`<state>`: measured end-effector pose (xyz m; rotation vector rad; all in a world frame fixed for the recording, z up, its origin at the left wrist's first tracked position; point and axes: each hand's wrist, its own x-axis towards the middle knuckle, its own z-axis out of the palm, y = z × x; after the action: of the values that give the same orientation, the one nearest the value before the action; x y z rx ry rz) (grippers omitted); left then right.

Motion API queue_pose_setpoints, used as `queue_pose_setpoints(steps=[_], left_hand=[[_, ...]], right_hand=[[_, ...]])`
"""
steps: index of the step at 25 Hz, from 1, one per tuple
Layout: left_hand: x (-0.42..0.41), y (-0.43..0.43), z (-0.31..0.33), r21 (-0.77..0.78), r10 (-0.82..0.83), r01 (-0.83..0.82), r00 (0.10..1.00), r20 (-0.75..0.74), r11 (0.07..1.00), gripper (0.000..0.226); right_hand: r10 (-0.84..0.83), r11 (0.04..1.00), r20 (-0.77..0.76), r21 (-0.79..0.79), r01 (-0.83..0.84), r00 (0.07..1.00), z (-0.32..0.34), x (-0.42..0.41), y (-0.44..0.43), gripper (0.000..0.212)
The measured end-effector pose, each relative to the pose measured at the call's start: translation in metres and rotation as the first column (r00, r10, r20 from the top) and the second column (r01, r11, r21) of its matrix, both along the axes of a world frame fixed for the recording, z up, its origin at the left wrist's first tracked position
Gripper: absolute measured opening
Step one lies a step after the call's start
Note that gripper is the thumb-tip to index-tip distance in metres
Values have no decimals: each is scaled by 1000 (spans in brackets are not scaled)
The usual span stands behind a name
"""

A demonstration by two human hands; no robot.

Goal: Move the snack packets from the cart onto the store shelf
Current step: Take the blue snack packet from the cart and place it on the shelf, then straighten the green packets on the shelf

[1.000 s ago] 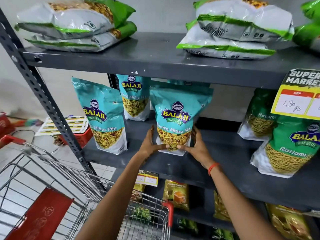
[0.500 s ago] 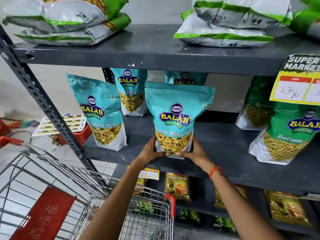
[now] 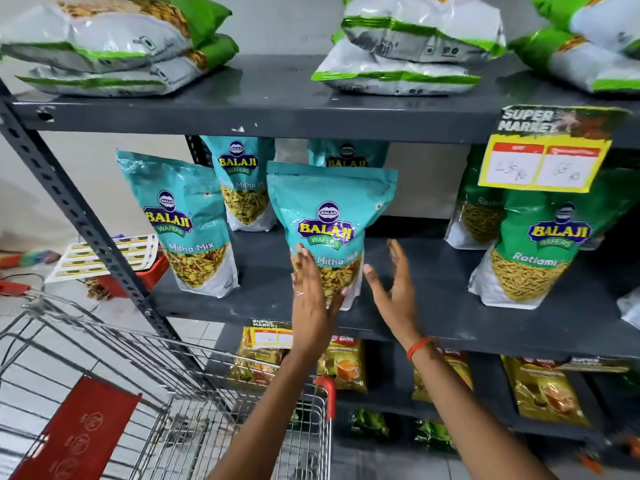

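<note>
Neither hand is clamped on anything: my left hand (image 3: 313, 296) lies flat and open against the lower front of the teal packet (image 3: 329, 230), fingers spread, while my right hand (image 3: 393, 289) hangs open just beside the packet's right edge, apart from it as far as I can tell. That packet stands upright on the middle shelf (image 3: 433, 303), near its front lip, between a second teal packet (image 3: 188, 226) to its left and the green packets (image 3: 533, 244) well off to the right; two more teal ones stand behind it toward the back. As I judge it, the step in hand is the settling and letting go. To do it well I would keep the flat palm light, press only enough to square the base on the board, and draw both hands straight back rather than sideways, since a tall pouch on a narrow gusset could tip forward off the lip if I drag it. Nudging it a little deeper, in line with its left neighbour, would look tidier. It is a glossy stand-up pouch, teal above, with a purple and yellow Balaji Wafers badge, a clear window showing yellow mix low down, and a white bottom; the top seal is flat and slightly creased. The wire cart (image 3: 214, 410) sits below left, and I cannot see any packets in the part of it that shows.
</note>
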<state>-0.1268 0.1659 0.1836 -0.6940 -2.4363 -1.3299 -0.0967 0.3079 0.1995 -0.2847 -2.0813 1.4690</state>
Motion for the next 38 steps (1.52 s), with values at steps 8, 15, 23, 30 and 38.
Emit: queue_pose_setpoints(steps=[8,15,23,30,38], left_hand=[[46,156,20,148,-307,279,925,222,949,76],[29,268,9,60,-314,339,771,554,939,101],[44,280,-10,192,-363,314,702,613,930,48],[57,267,-13,204,-383,335,654,652,920,57],[62,265,44,585,-335,7,825,455,811,38]], right_hand=[[-320,905,-262,199,376,910,3,62,122,50],[-147,982,237,-84,171,960,-28,99,285,118],[138,974,315,-216,-70,939,-30,114,316,77],[125,987,340,-141,-81,932,-34,131,303,81],[-114,975,-12,-194,110,993,13,124,300,24]])
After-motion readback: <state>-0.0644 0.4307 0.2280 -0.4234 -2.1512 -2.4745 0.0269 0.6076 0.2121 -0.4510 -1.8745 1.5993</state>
